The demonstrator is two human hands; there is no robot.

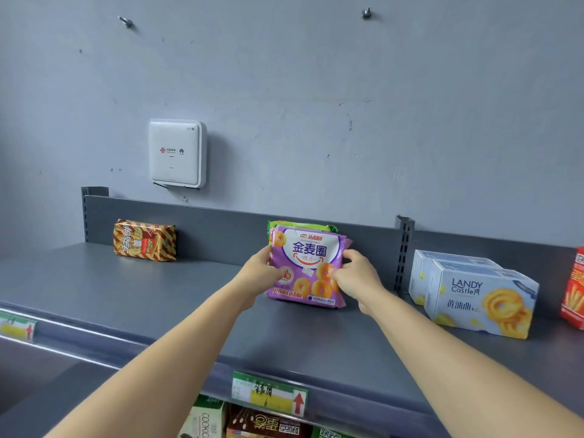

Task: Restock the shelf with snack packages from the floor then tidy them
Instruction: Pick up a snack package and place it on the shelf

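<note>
Purple snack package [308,267] upright on shelf [132,298], edges in both hands

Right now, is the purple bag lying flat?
No, the purple bag stands upright on the shelf, the left hand and right hand holding its sides.

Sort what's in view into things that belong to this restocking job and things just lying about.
Part of the job: purple snack package, gripped by left hand and right hand; green package behind it; striped package; Landy Castle boxes; grey shelf.

Just there: white wall box; wall screws; price labels; snacks on the shelf below.
</note>
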